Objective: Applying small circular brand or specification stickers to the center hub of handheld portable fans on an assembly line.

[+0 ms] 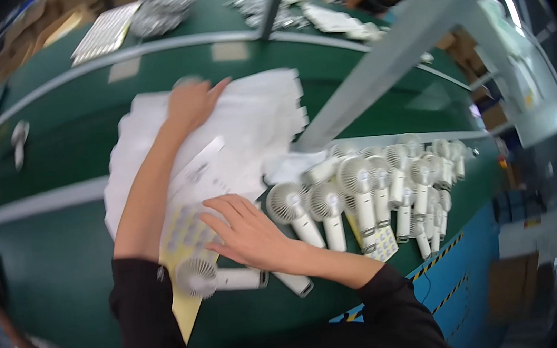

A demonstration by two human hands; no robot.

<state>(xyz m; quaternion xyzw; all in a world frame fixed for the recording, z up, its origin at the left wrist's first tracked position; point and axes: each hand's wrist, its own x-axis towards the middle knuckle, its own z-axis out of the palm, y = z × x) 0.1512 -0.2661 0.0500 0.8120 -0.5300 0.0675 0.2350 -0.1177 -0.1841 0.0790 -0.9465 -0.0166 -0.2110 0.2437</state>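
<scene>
My left hand (pixel 192 106) reaches to the far part of a pile of white sheets or flat bags (pixel 254 118). Its thumb sticks out to the right, but blur hides the other fingers. A pale rounded thing (pixel 188 81) shows just past it, too blurred to name. My right hand (pixel 248 235) is open, fingers spread, above the right side of a yellow sheet with rows of grey round stickers (pixel 185 231). Just below it lies a white handheld fan (pixel 201 277), its head to the left. Another white handle (pixel 294 283) pokes out under my right wrist.
Several white handheld fans (pixel 361 185) crowd the right of the green table, with a second sticker sheet (pixel 384 244) among them. A grey post (pixel 382 57) slants up at the right. Beyond the rail, a green belt (pixel 70 123) carries a fan (pixel 20 143). Other people are at far right and lower left.
</scene>
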